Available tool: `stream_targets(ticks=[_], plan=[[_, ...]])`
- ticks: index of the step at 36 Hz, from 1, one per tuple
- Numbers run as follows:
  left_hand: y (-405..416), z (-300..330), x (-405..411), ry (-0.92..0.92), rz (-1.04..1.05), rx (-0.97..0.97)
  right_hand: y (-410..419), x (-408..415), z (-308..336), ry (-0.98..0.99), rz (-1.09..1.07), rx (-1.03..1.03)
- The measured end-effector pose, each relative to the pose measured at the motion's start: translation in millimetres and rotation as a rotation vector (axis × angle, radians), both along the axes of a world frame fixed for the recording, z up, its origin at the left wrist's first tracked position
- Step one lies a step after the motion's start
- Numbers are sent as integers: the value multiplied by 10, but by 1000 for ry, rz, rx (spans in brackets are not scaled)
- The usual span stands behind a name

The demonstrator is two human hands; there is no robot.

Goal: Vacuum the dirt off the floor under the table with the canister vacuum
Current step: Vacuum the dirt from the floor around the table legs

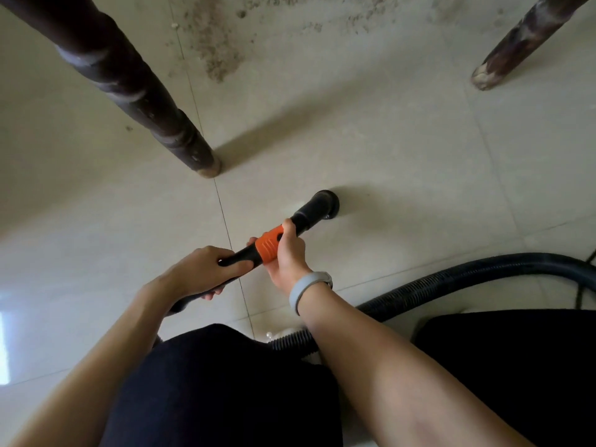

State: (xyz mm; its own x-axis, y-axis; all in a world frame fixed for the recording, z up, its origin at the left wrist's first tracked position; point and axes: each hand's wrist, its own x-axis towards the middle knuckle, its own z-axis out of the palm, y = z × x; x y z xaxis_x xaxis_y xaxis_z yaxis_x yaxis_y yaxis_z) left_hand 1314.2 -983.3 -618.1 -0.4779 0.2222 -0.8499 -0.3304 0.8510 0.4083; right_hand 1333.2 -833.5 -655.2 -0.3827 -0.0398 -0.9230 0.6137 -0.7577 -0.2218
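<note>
While both hands grip the vacuum wand, left hand wraps the black handle, right hand the orange collar. Round nozzle sits on the floor tile, well short of the dirt between two table legs. Ribbed hose trails right.

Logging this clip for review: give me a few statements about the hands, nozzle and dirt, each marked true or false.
1. Both hands grip the vacuum wand. True.
2. The nozzle sits on the dirt. False: it is on bare tile, well short of the dirt.
3. The right hand holds the orange collar. True.
4. The left hand hangs free. False: it grips the black handle.
5. The hose runs off to the left. False: it curves right.
</note>
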Motion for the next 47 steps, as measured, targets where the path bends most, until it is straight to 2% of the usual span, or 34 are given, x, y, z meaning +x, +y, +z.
stream_targets(ticks=[5,10,17,20,25,28,31,34,38,41,44,47], plan=[[95,-61,53,-7,-8,38,70,62,-40,-3,-17,45],[452,-48,-182,58,-213,47,415,39,16,-12,-202,85],[1189,14,-429,372,-576,8,1167,-166,39,-40,-370,209],[1383,-29,-473,440,-619,7,1406,-268,0,-44,-349,251],[1390,-95,-583,457,-564,39,1621,-592,-32,-52,-193,328],[1312,-120,-707,344,-461,113,1736,-928,45,-23,-106,320],[1270,-89,-846,236,-255,289,1769,-1308,160,10,-11,325],[1267,-13,-937,289,-83,384,1629,-1676,301,92,88,359],[1225,19,-1037,445,148,375,1281,-2072,561,245,195,380],[1232,90,-1151,509,404,450,1009,-2226,720,346,377,452],[1222,180,-1314,464,655,558,880,-2242,811,402,568,564],[1216,200,-1447,351,822,648,912,-2160,876,402,685,694]])
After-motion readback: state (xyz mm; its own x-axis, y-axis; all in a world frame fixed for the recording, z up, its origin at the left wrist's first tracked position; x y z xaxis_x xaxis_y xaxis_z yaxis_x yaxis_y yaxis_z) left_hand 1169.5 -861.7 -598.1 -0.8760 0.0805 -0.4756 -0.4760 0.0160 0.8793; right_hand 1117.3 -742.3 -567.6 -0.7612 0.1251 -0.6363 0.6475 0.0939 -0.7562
